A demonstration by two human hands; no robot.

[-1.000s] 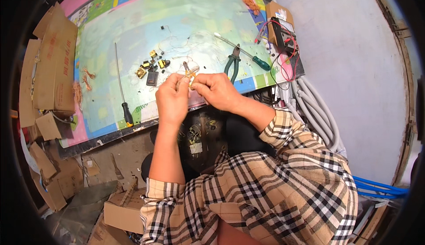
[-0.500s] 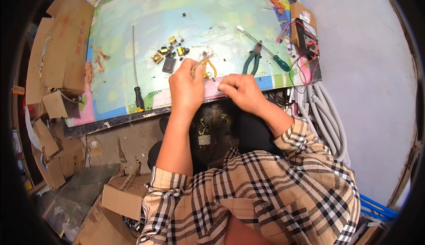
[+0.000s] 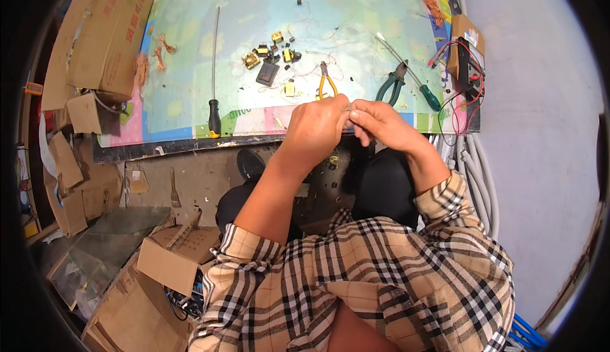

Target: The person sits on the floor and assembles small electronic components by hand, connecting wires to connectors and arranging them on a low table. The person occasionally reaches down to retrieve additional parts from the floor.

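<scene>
My left hand (image 3: 318, 126) and my right hand (image 3: 384, 125) meet just over the near table edge, fingertips pinched together. Half a second ago thin copper wires stuck out of the left fist; its back now covers most of what it holds. What the right fingers pinch is too small to make out. Just beyond them lie yellow-handled cutting pliers (image 3: 327, 84). Small transformers with yellow tape (image 3: 251, 60), a black block (image 3: 267, 74) and a loose yellow-and-white piece (image 3: 290, 88) lie further left. Dark green-handled pliers (image 3: 392, 85) rest to the right.
A long black-handled screwdriver (image 3: 215, 117) lies left, a green-handled one (image 3: 430, 98) right. Copper wire bundles (image 3: 159, 53) lie near a big cardboard box (image 3: 114, 40). At the right edge stands a black meter (image 3: 469, 72) with red and black leads. Grey hoses (image 3: 480, 180) hang beside the table.
The hands have come together and moved right and a little nearer me. The copper wires have gone out of sight behind the left hand, and the yellow pliers show more fully. The view has shifted.
</scene>
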